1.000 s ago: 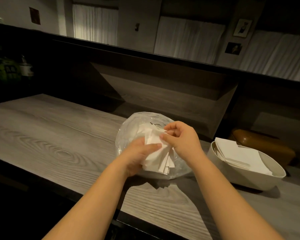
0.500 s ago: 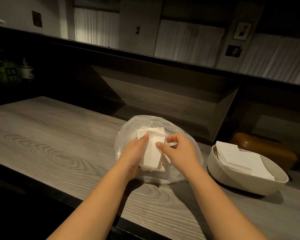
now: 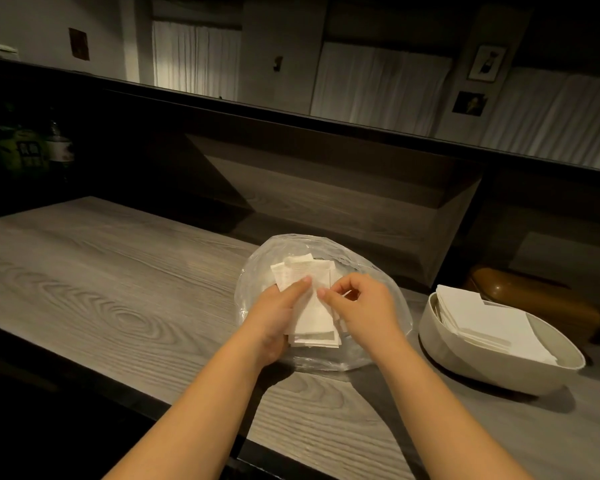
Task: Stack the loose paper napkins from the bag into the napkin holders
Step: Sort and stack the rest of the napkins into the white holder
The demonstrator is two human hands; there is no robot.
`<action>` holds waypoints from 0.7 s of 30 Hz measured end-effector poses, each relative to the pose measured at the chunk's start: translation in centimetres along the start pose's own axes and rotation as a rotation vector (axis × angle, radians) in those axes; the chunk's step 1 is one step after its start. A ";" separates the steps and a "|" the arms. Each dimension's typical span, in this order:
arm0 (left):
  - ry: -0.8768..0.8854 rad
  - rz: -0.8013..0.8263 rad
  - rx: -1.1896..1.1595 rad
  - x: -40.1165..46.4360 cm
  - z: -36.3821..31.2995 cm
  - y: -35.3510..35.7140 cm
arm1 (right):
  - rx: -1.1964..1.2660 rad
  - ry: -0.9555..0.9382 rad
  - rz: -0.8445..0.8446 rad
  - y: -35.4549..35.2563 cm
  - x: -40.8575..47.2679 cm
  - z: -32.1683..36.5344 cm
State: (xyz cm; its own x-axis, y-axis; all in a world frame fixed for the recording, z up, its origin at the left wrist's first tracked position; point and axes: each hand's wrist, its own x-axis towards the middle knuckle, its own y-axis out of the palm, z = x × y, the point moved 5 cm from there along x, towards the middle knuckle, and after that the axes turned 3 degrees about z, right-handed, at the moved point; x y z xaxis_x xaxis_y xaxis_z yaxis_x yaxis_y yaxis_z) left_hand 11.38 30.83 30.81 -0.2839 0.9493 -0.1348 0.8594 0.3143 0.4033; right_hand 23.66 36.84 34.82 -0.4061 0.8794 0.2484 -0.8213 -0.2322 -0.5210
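Gripping a Bunch of Napkins Over the Bag

Sitting in shadow at the far left, two bottles (image 3: 31, 147) stood behind the grey wood-grain counter (image 3: 118, 278). Further right, a clear plastic bag (image 3: 267, 258) lay on the counter. Above its open mouth the left hand (image 3: 274, 313) gripped a bunch of white paper napkins (image 3: 309, 299), thumb pressed across their face and fingers curled beneath. The right hand (image 3: 364, 310) pinched the bunch's right edge between thumb and forefinger. Just beside the bag, a white oval napkin holder (image 3: 482, 365) held stacked napkins (image 3: 482, 317), with a brown holder (image 3: 541, 299) behind it.
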 end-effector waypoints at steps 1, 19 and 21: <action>0.014 -0.026 -0.002 0.1 -0.1 -0.1 | 0.006 0.013 -0.010 -0.1 0.2 -0.1; 0.321 -0.309 -0.481 0.0 -2.2 -3.4 | -0.787 -0.220 0.475 2.9 5.1 0.6; 0.328 -0.311 -0.503 0.1 -2.2 -3.6 | -0.879 -0.188 0.583 3.7 5.3 -0.2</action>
State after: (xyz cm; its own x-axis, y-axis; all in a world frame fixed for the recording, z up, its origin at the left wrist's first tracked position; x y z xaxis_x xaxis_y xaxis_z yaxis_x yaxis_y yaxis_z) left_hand 7.33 29.81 31.29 -0.6689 0.7406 -0.0633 0.4366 0.4604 0.7729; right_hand 18.53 40.70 33.99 -0.7596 0.6339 -0.1455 0.0648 -0.1489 -0.9867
